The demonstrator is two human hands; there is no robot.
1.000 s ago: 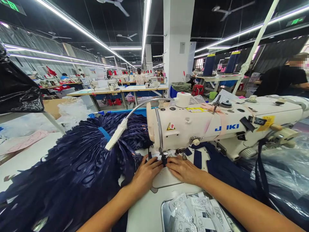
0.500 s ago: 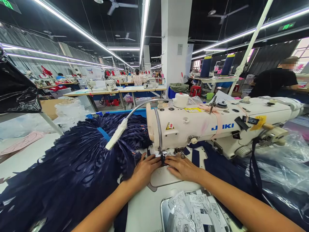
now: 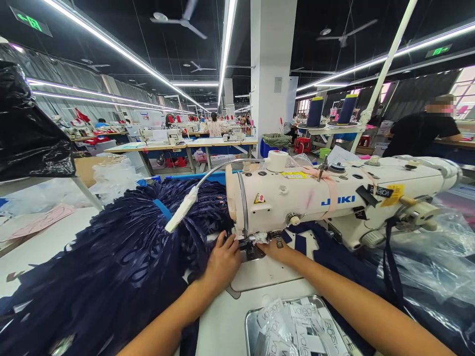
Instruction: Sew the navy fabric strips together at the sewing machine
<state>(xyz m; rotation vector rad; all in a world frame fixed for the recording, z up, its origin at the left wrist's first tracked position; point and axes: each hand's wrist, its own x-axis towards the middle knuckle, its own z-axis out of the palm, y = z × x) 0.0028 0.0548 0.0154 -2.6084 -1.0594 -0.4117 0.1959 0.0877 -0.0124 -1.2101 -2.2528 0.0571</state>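
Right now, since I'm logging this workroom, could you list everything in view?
near sewing machine: 1, white, centre right
cloth pile: 1, dark blue, left
tray: 1, silver, bottom centre
labels: many, mostly white, in tray
big thread cones: 2, dark blue, back right
bag: 1, black, left
clear plastic: uncounted, colourless, both sides
ceiling fans: several, pale, overhead
distant machines: uncounted, mostly white, background
nearest co-worker: 1, black shirt, right
left hand: 1, bare, at machine's left end
right hand: 1, bare, partly under machine
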